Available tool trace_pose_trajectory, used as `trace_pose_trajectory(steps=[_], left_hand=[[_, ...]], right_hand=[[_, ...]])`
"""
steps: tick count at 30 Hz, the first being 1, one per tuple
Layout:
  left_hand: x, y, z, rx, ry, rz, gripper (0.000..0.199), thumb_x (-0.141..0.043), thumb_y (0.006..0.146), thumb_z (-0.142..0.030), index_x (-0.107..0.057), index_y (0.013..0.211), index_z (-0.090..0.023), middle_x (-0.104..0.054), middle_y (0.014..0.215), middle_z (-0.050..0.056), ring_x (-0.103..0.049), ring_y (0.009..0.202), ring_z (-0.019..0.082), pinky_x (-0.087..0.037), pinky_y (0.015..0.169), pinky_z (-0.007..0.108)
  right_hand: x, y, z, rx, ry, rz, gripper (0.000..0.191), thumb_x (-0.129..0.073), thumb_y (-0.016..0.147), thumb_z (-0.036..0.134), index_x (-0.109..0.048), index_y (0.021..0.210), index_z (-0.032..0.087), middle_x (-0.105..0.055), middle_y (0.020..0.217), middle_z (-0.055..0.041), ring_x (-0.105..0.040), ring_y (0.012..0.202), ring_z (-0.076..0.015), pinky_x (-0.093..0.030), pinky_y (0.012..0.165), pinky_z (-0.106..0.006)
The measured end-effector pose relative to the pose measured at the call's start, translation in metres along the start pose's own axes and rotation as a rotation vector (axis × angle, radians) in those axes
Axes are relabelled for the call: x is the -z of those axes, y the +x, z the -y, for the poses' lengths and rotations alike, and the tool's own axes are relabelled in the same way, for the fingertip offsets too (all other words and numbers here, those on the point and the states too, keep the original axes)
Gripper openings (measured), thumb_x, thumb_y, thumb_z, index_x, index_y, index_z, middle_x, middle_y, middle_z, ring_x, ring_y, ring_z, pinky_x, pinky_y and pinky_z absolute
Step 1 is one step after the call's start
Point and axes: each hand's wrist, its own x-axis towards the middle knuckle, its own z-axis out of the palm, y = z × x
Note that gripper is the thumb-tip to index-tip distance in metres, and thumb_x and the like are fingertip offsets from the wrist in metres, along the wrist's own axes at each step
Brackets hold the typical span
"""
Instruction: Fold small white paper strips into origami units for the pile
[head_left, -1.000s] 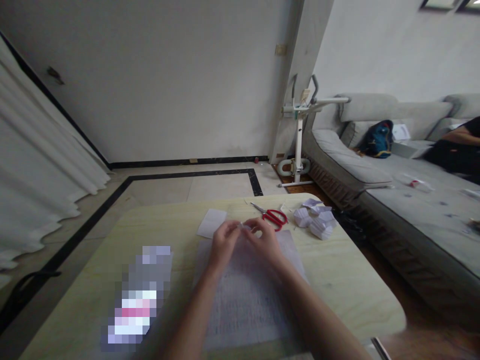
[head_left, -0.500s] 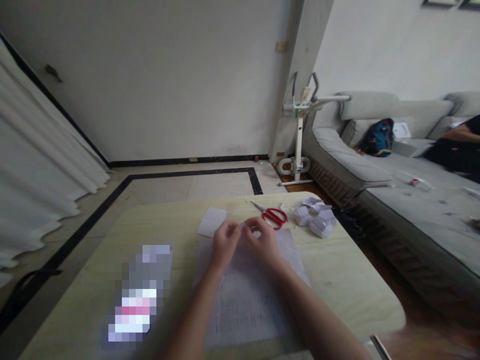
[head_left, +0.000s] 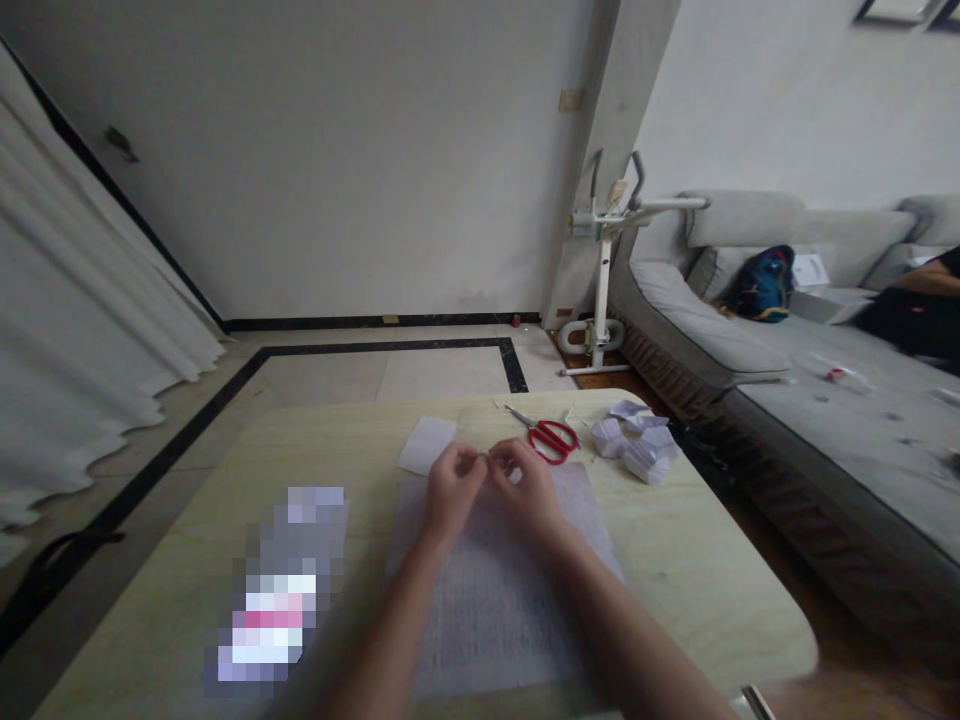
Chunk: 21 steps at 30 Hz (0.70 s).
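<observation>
Just below the middle of the frame the left hand (head_left: pixel 452 487) and the right hand (head_left: pixel 527 490) meet fingertip to fingertip, both curled in and pinching a tiny white scrap of paper (head_left: pixel 487 459) between them; the scrap is too small to make out its shape. They hover just over the far edge of a large pale sheet of printed paper (head_left: pixel 495 600) that lies flat on the light wooden bench (head_left: pixel 697 560) and runs down toward the lower edge of the frame under both forearms.

Up and left of the hands a small white rectangular slip of paper (head_left: pixel 427 444) lies on the bench, just beside the big sheet's corner. Up and right of the right hand rest red-handled scissors (head_left: pixel 547 436), blades pointing toward the upper left. Further right, near the bench's edge, sits a small heap of folded white paper pieces (head_left: pixel 636 443). A blurred-out patch covers something at the lower left of the bench.

Beyond the bench, right of centre, stands a white exercise machine (head_left: pixel 604 270), and a grey sofa (head_left: pixel 787 370) fills the right side, with a dark blue backpack (head_left: pixel 761 285) on it and another person's arm (head_left: pixel 926 285) at the far right edge.
</observation>
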Motion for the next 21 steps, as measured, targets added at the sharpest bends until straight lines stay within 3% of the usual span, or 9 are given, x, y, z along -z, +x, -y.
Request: trace_pose_trajectory(steps=[5,9,14,21], left_hand=[[0.0,0.002,0.004,-0.003,-0.025,-0.036,0.01,-0.058,0.067,-0.02,-0.055,0.076,-0.018,-0.057,0.068,-0.001,-0.056,0.066,0.015,-0.043,0.061,0.023],[0.0,0.001,0.0,-0.002,-0.066,-0.023,0.017,-0.055,0.075,-0.025,-0.055,0.09,-0.017,-0.062,0.075,0.001,-0.058,0.069,0.015,-0.044,0.063,0.024],[0.0,0.003,-0.002,-0.029,-0.07,-0.022,0.018,-0.057,0.076,-0.033,-0.06,0.081,-0.016,-0.063,0.078,0.003,-0.059,0.077,0.017,-0.045,0.071,0.026],[0.005,0.007,0.003,0.079,-0.171,-0.113,0.019,-0.063,0.067,-0.028,-0.062,0.082,-0.015,-0.066,0.079,0.003,-0.061,0.073,0.016,-0.046,0.066,0.025]], right_hand=[[0.0,-0.001,0.002,0.031,0.015,0.032,0.009,-0.052,0.077,0.014,-0.059,0.078,0.02,-0.059,0.08,-0.0033,-0.053,0.071,-0.0159,-0.045,0.065,-0.029],[0.002,-0.001,0.003,0.042,0.039,0.032,0.016,-0.049,0.075,0.01,-0.06,0.08,0.02,-0.058,0.085,-0.0048,-0.054,0.077,-0.0172,-0.046,0.069,-0.03],[0.005,0.001,0.004,0.038,0.059,0.015,0.024,-0.046,0.071,0.004,-0.062,0.08,0.02,-0.057,0.084,-0.0042,-0.054,0.079,-0.0172,-0.046,0.071,-0.029],[0.012,0.004,0.003,0.062,0.088,0.079,0.043,-0.044,0.069,0.001,-0.062,0.101,0.022,-0.056,0.104,-0.0057,-0.054,0.094,-0.0178,-0.046,0.077,-0.03]])
